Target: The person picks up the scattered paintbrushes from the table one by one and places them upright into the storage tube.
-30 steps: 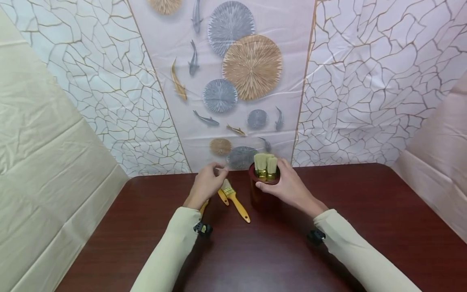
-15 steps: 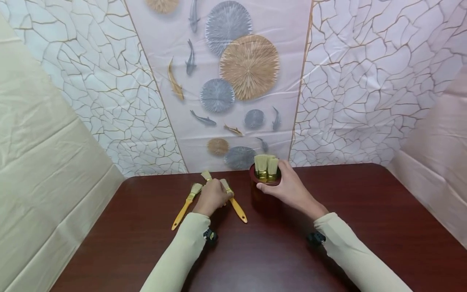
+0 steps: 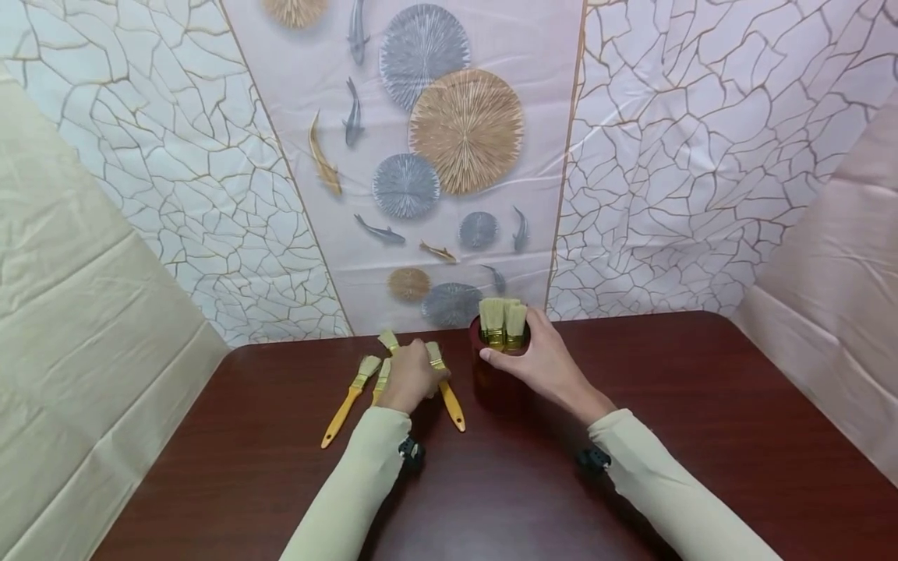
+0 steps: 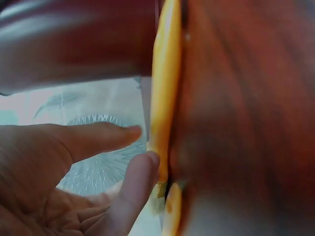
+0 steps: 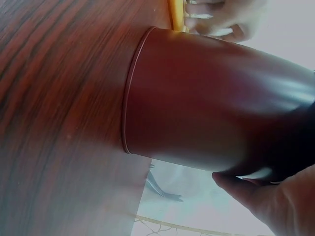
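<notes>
In the head view my right hand (image 3: pixel 550 366) grips the rim of a dark red cylindrical pot (image 3: pixel 491 382), thumb in front and fingers at the far side. Several paintbrushes (image 3: pixel 493 315) stand in it, pale bristles up. The right wrist view shows the pot (image 5: pixel 187 98) upright on the tabletop. My left hand (image 3: pixel 410 378) is low over a yellow-handled paintbrush (image 3: pixel 452 405) left of the pot. In the left wrist view a fingertip (image 4: pixel 150 162) touches the handle of this paintbrush (image 4: pixel 165 88), with the thumb tip apart from it.
More paintbrushes lie left of my left hand: one at the outer left (image 3: pixel 344 413), a shorter-looking one (image 3: pixel 381 379) beside it and one with only its bristles (image 3: pixel 388 339) showing. The dark wooden table (image 3: pixel 505 499) ends at a patterned cloth backdrop (image 3: pixel 449 226).
My left hand has come down from above the brushes and moved right onto the brush nearest the pot, uncovering the brushes at left. The right hand keeps hold of the pot. The view shifts slightly.
</notes>
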### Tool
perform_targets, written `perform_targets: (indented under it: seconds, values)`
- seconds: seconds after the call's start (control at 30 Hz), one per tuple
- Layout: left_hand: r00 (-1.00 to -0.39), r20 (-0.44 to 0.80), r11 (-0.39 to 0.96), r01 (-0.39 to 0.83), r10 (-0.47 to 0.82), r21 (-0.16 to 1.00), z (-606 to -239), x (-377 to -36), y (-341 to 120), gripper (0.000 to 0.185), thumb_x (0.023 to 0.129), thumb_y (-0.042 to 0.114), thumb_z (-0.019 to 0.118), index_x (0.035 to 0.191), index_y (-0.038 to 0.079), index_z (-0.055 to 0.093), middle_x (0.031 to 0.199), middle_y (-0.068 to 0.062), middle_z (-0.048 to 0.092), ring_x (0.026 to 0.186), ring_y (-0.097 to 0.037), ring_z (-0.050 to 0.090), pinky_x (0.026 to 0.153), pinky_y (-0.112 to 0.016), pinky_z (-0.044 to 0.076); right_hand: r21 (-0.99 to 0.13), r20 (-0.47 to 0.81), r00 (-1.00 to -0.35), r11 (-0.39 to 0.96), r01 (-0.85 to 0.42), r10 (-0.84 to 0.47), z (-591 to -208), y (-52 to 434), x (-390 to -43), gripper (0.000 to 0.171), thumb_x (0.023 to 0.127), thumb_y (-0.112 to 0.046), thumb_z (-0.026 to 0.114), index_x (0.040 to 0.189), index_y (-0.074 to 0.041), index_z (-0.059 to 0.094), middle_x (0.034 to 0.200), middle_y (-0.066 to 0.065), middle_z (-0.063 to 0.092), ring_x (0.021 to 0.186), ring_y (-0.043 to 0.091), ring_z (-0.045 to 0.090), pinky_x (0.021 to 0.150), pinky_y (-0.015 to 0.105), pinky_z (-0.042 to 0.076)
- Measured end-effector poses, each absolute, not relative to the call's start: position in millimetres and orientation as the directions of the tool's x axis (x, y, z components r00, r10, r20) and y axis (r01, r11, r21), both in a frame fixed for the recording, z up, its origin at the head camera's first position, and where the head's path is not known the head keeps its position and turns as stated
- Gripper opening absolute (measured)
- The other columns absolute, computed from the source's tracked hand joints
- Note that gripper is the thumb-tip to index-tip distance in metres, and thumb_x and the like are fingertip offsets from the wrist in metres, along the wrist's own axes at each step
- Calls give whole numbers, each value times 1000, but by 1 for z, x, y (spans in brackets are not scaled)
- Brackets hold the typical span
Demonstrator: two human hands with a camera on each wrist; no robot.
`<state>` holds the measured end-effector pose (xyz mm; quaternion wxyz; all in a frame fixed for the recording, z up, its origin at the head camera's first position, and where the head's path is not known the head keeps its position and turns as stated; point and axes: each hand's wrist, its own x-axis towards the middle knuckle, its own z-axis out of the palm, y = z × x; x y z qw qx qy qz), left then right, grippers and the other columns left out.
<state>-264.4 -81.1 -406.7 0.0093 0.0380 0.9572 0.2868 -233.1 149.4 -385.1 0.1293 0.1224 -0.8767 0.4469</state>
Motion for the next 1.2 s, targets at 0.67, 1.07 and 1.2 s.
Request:
perform_targets:
  seconds: [0.67, 1.07, 1.2]
  values:
    - [-982, -182, 670, -107, 42, 734, -418, -287, -78, 37, 91, 24, 83, 61, 7, 68, 55, -6, 64, 55, -20, 72, 51, -35, 56, -764, 343, -935, 554, -332, -88, -389, 149, -232, 90, 83, -47, 89, 151, -6, 46, 138, 14, 54, 118, 31, 55, 100, 49, 47]
    - [-998, -32, 577, 0, 45, 817, -392, -273, -83, 25, 96, 21, 78, 92, 7, 58, 71, -6, 68, 59, -17, 68, 66, -42, 61, -767, 367, -926, 534, -357, -92, -389, 150, -229, 86, 80, -50, 90, 149, -13, 54, 143, 10, 54, 128, 30, 55, 106, 52, 45]
    - [-996, 66, 533, 89, 63, 841, -376, -267, -86, 25, 96, 19, 77, 100, 4, 58, 85, -10, 72, 64, -21, 71, 67, -45, 62, -763, 378, -921, 533, -366, -92, -389, 149, -229, 89, 81, -50, 90, 154, -15, 52, 151, 10, 51, 135, 31, 52, 110, 55, 43]
